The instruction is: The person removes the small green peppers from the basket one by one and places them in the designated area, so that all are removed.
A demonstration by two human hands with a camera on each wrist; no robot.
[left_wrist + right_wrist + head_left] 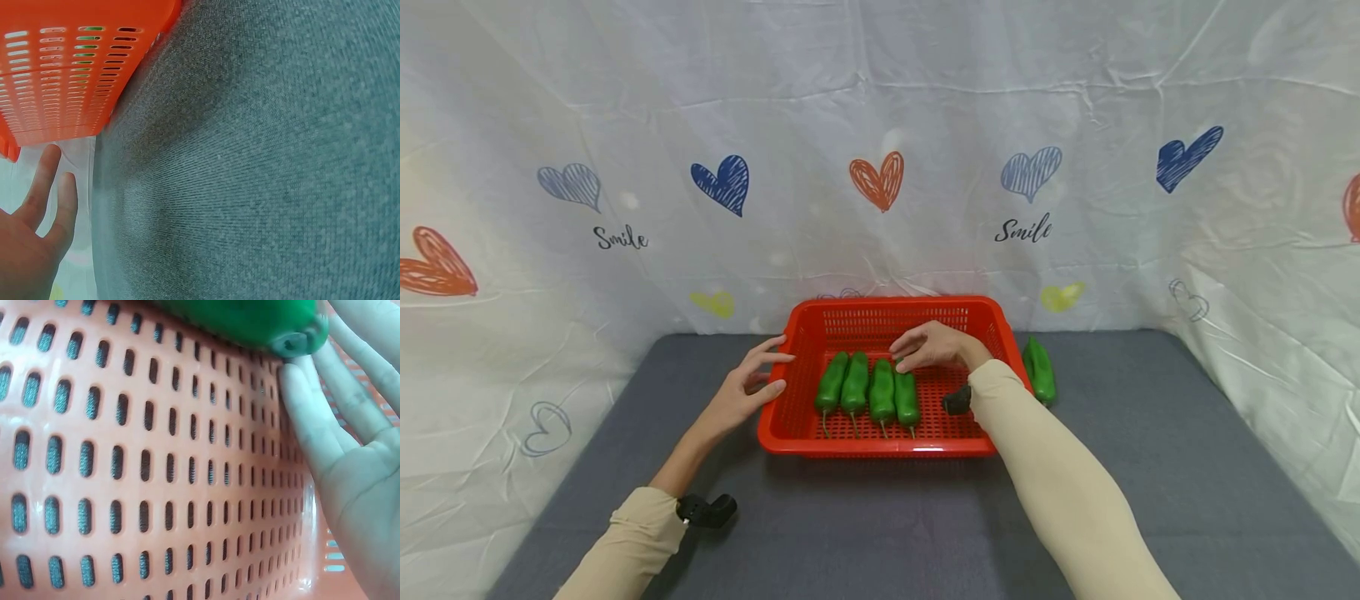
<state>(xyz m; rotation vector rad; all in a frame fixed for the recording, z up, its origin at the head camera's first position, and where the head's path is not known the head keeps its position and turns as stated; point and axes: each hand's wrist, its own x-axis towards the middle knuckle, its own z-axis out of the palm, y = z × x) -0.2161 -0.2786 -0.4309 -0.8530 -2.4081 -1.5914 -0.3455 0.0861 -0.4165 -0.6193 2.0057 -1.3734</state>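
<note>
A red plastic basket with slotted walls holds several long green peppers, laid side by side with their stems towards me. My right hand is inside the basket, over the far end of the rightmost pepper. In the right wrist view, the thumb tip is right at that pepper's blunt end, while the other fingers are extended past it. My left hand is at the basket's left rim, fingers and thumb spread apart. Its palm is empty in the left wrist view.
More green pepper lies on the grey cloth-covered table, just right of the basket and partly hidden by it. Behind the table hangs a white sheet printed with hearts. Both wrists carry a small black device.
</note>
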